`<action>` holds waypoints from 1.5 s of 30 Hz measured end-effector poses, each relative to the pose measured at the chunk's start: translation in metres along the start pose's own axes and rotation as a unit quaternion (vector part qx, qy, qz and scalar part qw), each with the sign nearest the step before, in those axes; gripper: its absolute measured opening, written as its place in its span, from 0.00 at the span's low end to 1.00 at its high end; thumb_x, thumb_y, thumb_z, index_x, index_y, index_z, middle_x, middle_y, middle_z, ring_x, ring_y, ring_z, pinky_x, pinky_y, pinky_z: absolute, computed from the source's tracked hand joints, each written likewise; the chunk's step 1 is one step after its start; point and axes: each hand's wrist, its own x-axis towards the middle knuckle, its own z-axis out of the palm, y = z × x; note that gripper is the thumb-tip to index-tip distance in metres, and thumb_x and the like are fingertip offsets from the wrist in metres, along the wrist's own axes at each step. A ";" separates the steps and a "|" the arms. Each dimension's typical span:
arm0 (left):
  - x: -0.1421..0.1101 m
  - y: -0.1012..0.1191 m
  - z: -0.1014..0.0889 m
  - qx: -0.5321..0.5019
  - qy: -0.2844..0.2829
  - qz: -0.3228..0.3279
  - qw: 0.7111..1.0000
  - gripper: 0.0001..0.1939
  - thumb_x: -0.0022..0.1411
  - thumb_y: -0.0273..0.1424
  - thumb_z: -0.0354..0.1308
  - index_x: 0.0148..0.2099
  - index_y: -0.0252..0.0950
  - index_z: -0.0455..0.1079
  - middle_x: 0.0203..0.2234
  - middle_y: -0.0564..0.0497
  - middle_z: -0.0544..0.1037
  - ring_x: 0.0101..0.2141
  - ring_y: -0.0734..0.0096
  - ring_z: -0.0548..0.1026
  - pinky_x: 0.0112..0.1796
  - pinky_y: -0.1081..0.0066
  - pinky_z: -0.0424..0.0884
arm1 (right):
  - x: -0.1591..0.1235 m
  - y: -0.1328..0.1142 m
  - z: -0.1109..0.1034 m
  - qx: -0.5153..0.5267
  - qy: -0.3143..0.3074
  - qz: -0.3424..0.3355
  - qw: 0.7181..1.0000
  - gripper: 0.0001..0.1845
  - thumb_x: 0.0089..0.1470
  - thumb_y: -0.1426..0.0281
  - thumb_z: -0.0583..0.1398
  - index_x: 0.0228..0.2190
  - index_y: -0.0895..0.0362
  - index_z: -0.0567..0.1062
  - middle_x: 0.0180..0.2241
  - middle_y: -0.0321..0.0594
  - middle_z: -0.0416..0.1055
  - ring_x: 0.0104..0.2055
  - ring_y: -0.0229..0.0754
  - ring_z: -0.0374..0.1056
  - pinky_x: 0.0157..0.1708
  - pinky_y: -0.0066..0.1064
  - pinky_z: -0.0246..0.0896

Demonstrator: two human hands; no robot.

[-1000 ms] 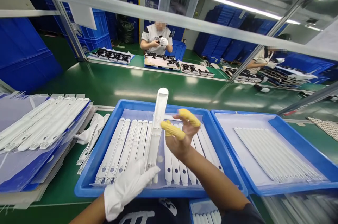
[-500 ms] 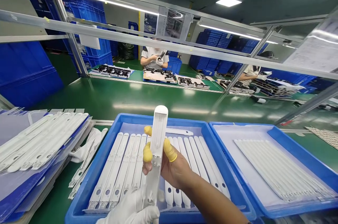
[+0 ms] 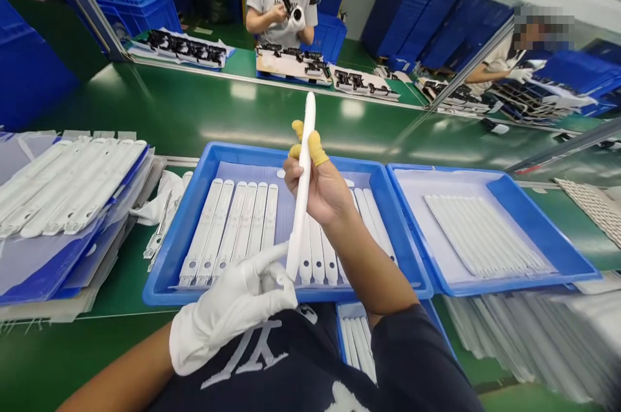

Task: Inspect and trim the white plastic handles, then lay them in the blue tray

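Observation:
A long white plastic strip [image 3: 303, 189] stands raised before me, its narrow edge turned toward me. My right hand [image 3: 326, 195], in yellow finger cots, is closed around its upper half, thumb on one side and fingers on the other. My left hand [image 3: 237, 299], in a white glove, pinches the strip's lower end. Behind them is a blue tray [image 3: 206, 166] with a pale liner, where several similar white strips [image 3: 250, 215] lie side by side, each with a round hole near its lower end. The arm and hands hide part of the tray's middle.
To the right, a second blue tray [image 3: 398, 185] holds a row of white strips [image 3: 480, 234]. More strips [image 3: 72, 185] lie on stacked sheets at left, beside a white cloth [image 3: 162, 198]. Across the green bench [image 3: 184, 114], a co-worker [image 3: 281, 4] handles black and white parts.
The strip has turned from showing its hollow inner face to edge-on, both hands still on it. My view has tilted downward, bringing my lap and both forearms into sight.

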 end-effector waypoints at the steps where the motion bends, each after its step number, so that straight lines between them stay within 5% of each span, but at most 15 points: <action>1: 0.000 0.002 0.000 0.012 0.005 0.005 1.000 0.36 0.58 0.37 0.70 0.66 0.36 0.66 0.30 0.52 0.75 0.29 0.72 0.71 0.34 0.69 0.73 | 0.002 0.000 -0.001 -0.002 0.004 -0.001 1.000 0.11 0.67 0.65 0.57 0.50 0.49 0.73 0.25 0.27 0.60 0.22 0.28 0.57 0.22 0.15 0.63; 5: 0.003 0.007 0.000 0.073 0.047 0.040 0.995 0.25 0.62 0.39 0.66 0.58 0.36 0.72 0.32 0.52 0.74 0.30 0.73 0.69 0.34 0.72 0.71 | 0.008 0.006 -0.007 -0.072 0.040 -0.061 0.995 0.13 0.65 0.67 0.59 0.51 0.48 0.71 0.30 0.28 0.62 0.26 0.26 0.61 0.27 0.15 0.67; 9: 0.004 0.009 0.000 0.064 0.052 0.005 0.997 0.25 0.66 0.41 0.63 0.61 0.37 0.67 0.33 0.51 0.75 0.27 0.74 0.69 0.28 0.74 0.70 | 0.006 0.014 -0.012 -0.179 0.061 -0.131 0.973 0.21 0.63 0.67 0.60 0.56 0.44 0.68 0.43 0.32 0.69 0.39 0.30 0.70 0.35 0.20 0.72; 15: 0.010 0.014 -0.001 0.033 0.058 0.006 0.998 0.25 0.60 0.51 0.64 0.43 0.33 0.73 0.28 0.51 0.78 0.14 0.84 0.61 0.17 0.77 0.63 | -0.008 0.018 -0.004 -0.210 0.011 -0.102 0.972 0.15 0.67 0.65 0.55 0.54 0.44 0.69 0.50 0.30 0.74 0.45 0.35 0.74 0.40 0.29 0.76; 20: 0.017 0.010 -0.004 0.026 0.130 0.015 0.991 0.32 0.65 0.59 0.51 0.31 0.33 0.72 0.17 0.53 0.75 0.11 0.80 0.62 0.13 0.76 0.59 | -0.012 0.024 -0.001 -0.167 -0.028 -0.075 0.983 0.10 0.68 0.67 0.53 0.48 0.47 0.72 0.50 0.30 0.76 0.43 0.35 0.75 0.39 0.31 0.78; 27: 0.017 0.005 -0.005 0.047 0.159 0.046 0.985 0.34 0.66 0.60 0.48 0.41 0.33 0.76 0.15 0.53 0.73 0.16 0.69 0.70 0.21 0.69 0.70 | -0.013 0.023 -0.001 -0.123 -0.056 -0.039 0.990 0.13 0.71 0.66 0.48 0.48 0.50 0.71 0.47 0.32 0.78 0.37 0.34 0.76 0.36 0.29 0.79; 32: 0.018 0.004 -0.007 0.044 0.099 0.067 0.992 0.29 0.62 0.56 0.58 0.41 0.33 0.74 0.17 0.53 0.75 0.16 0.74 0.67 0.19 0.72 0.66 | -0.018 0.023 -0.002 -0.139 -0.094 -0.023 0.986 0.15 0.71 0.63 0.48 0.50 0.48 0.71 0.44 0.31 0.79 0.37 0.34 0.76 0.38 0.30 0.78; 37: 0.020 0.007 -0.005 0.048 0.125 0.038 0.990 0.23 0.53 0.43 0.73 0.45 0.34 0.73 0.28 0.52 0.79 0.26 0.72 0.74 0.30 0.72 0.73 | -0.019 0.028 -0.002 -0.112 -0.086 -0.035 0.989 0.13 0.71 0.67 0.49 0.50 0.50 0.71 0.43 0.32 0.79 0.40 0.33 0.77 0.45 0.30 0.76; 42: 0.023 0.007 -0.002 0.000 0.136 0.067 0.988 0.24 0.64 0.52 0.60 0.37 0.34 0.73 0.18 0.53 0.74 0.20 0.71 0.71 0.24 0.71 0.70 | -0.020 0.036 -0.004 -0.074 -0.109 -0.023 0.991 0.11 0.70 0.69 0.52 0.47 0.50 0.73 0.42 0.32 0.80 0.37 0.31 0.77 0.44 0.27 0.75; 45: 0.025 0.006 -0.004 0.002 0.174 0.070 0.982 0.29 0.65 0.57 0.53 0.39 0.33 0.76 0.22 0.49 0.77 0.22 0.67 0.74 0.24 0.69 0.72 | -0.022 0.038 -0.007 -0.065 -0.118 -0.004 0.991 0.08 0.67 0.66 0.57 0.45 0.51 0.74 0.42 0.33 0.80 0.36 0.32 0.76 0.43 0.27 0.75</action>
